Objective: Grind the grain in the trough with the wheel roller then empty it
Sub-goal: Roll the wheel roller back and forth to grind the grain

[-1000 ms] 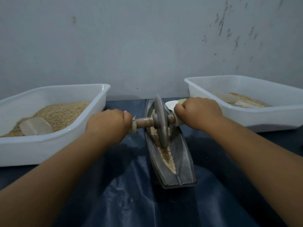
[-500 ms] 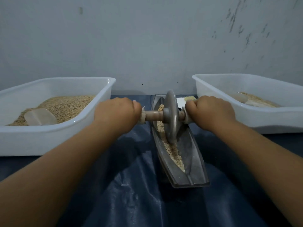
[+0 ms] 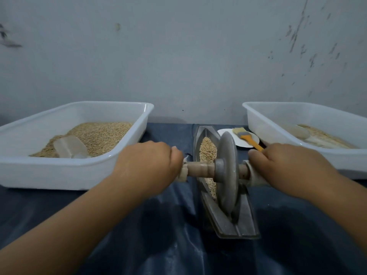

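- So, the trough sits on the dark cloth between the two arms, its long axis running away from the person toward the wall, a bit right of centre.
- Wheel roller stands upright in the trough near its middle, axle crossing it left to right. Any rolling has to go along that near-far line.
- Left hand is wrapped round the left end of the axle, right hand wrapped round the right end. Both are about equally near the wheel.
- Grain is piled in the far part of the trough, beyond the wheel, with a little beside it too.
- Judging from that, grinding isn't finished and emptying hasn't started.
- Count: one trough, one wheel, two white tubs (left and right, both holding grain), one clear scoop in the left tub, one orange-handled brush on one small white plate.
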